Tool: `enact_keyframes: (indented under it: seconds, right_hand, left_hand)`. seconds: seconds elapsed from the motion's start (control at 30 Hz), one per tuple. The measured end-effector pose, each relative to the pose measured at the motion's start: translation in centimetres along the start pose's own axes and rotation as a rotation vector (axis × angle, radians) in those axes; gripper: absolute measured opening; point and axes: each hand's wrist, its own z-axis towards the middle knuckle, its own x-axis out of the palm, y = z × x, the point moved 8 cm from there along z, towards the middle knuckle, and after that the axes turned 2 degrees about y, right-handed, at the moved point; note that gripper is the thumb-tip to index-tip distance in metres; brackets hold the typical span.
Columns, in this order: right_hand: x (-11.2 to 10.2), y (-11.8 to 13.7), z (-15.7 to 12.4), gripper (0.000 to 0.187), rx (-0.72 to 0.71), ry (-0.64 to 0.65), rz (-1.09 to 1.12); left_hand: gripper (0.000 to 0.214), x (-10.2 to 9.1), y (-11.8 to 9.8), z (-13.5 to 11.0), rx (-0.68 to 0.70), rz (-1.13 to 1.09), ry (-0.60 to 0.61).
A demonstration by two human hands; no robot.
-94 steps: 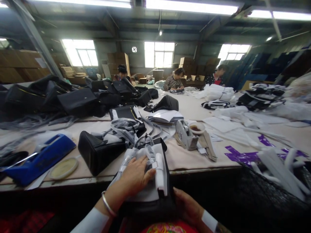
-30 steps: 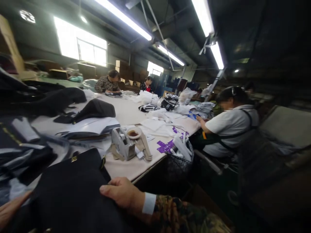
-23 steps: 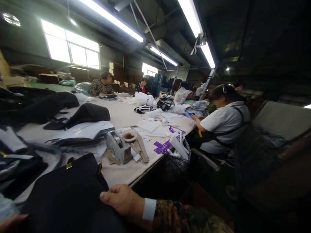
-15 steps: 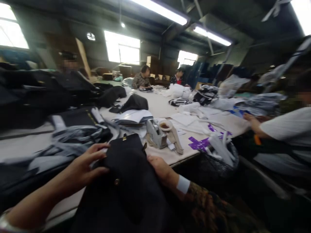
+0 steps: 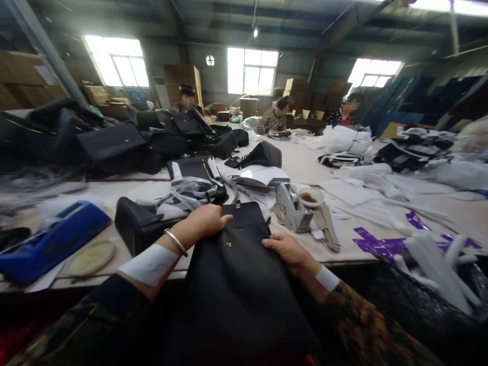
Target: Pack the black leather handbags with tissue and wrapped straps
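A black bag (image 5: pixel 244 274) with small gold-coloured fittings stands upright in front of me, at the table's near edge. My left hand (image 5: pixel 208 221) grips its upper left side, the fingers curled behind it and the thumb pointing right. At the bag's upper right edge, my right hand (image 5: pixel 287 249) is closed on the side, thumb in front. The bag's lower part is dark and hard to make out. Just beyond my right hand stands a grey tape dispenser (image 5: pixel 295 208) beside a roll of tape (image 5: pixel 310 197).
Left lie a blue tape dispenser (image 5: pixel 57 239), a tape roll (image 5: pixel 91 256) and another black bag (image 5: pixel 137 223). Black bags (image 5: pixel 114 145) are heaped behind. A bin (image 5: pixel 427 284) with white foam strips stands right, near purple tape (image 5: pixel 381 243). A person (image 5: pixel 274 119) sits across the table.
My view has swung left, bringing the blue dispenser into sight. My left hand, earlier with fingers spread at the bag's upper left edge, now grips it. My right hand keeps its hold.
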Motion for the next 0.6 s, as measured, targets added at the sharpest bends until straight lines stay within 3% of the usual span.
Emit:
enact_keyframes:
  seconds: [0.13,0.3,0.4,0.5,0.6]
  right_hand:
    - [0.3,-0.4,0.0,0.025,0.016,-0.029,-0.010]
    - [-0.2,-1.0,-0.3,0.030,0.004,-0.031,-0.011]
    - [-0.4,-1.5,-0.3,0.034,-0.001,-0.016,0.028]
    - [-0.5,-1.9,-0.4,0.035,-0.006,-0.005,0.057]
    - [-0.6,-2.4,-0.3,0.034,0.003,-0.011,0.072]
  left_hand:
    - [0.047,1.6,1.0,-1.0,-0.086,0.096,-0.061]
    - [0.051,3.4,1.1,-5.1,-0.066,0.100,-0.141]
    - [0.070,4.4,2.2,-7.4,-0.082,-0.044,-0.094]
    - [0.097,4.2,3.3,-9.4,-0.122,-0.252,-0.077]
    - [0.100,3.5,3.6,-11.3,-0.171,-0.403,-0.078]
